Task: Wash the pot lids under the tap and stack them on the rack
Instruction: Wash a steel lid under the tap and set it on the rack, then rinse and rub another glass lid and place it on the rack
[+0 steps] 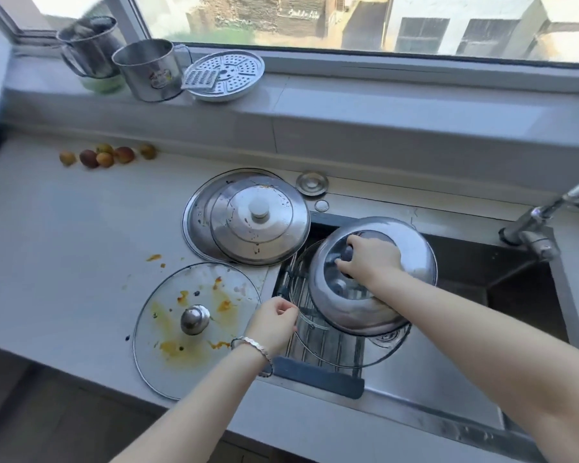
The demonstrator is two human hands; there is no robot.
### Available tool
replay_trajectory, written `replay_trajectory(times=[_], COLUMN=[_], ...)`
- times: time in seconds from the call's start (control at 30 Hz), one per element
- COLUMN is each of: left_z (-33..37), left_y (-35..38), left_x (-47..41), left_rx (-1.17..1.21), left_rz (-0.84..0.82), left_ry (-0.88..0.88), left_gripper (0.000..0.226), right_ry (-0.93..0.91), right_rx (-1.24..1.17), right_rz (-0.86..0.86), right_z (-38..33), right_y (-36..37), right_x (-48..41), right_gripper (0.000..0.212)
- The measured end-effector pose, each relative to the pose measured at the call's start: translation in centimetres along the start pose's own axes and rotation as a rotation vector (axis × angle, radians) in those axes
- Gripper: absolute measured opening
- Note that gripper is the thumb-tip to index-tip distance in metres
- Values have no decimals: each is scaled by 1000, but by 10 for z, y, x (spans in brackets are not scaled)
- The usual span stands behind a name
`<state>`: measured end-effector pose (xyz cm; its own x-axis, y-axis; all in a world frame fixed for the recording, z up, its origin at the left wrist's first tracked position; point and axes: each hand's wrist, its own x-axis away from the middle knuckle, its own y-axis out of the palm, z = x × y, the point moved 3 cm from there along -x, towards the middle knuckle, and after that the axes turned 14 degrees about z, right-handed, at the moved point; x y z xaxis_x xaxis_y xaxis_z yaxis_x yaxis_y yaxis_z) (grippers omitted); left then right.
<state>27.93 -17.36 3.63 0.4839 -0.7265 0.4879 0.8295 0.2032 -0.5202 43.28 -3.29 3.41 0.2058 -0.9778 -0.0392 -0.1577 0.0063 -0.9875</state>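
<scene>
While the domed stainless-steel lid (358, 309) hangs tilted just above the dark slatted rack (318, 375), over the clear glass lid (331, 339) lying there, your right hand (370, 262) curls round its knob and your left hand (271, 324) pinches the glass rim at the rack's left.

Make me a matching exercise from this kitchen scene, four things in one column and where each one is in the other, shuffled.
Things:
1. domed shiny steel lid
2. orange-stained round glass lid
3. round perforated metal steamer plate
4. small reddish-yellow fruits

Places:
A. on the windowsill
B. on the counter, near the back wall
C. gripped by the right hand over the sink
D. flat at the counter's front edge, left of the sink

Pairs: 1-C, 2-D, 3-A, 4-B
</scene>
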Motion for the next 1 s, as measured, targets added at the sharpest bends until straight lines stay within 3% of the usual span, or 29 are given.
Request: replay_trajectory(times=[0.27, 0.5, 0.57, 0.7, 0.77, 0.9, 1.0], left_z=[-16, -23, -28, -32, -40, -60, -67], left_y=[-15, -11, -16, -41, -58, -83, -90], left_x=[-22, -34, -36, -48, -63, -85, -91], left_rx=[40, 5, -185, -1037, -1273, -1320, -1199], left_rz=[-11, -37, -6, 202, 232, 155, 127], left_ry=[-40, -37, 78, 445, 375, 55, 22], left_gripper=[18, 18, 15, 26, 41, 46, 38], right_ry=[29, 129, 94, 29, 7, -32, -9], right_rx=[27, -210, -227, -160, -228, -341, -373], right_rz=[-99, -192, -278, -277, -240, -300, -348], right_z=[-33, -27, -24, -18, -18, -22, -17], right_y=[36, 34, 26, 5, -5, -13, -6], right_x=[-11, 0, 2, 9, 17, 43, 60], right_gripper=[43, 57, 62, 56, 49, 37, 29])
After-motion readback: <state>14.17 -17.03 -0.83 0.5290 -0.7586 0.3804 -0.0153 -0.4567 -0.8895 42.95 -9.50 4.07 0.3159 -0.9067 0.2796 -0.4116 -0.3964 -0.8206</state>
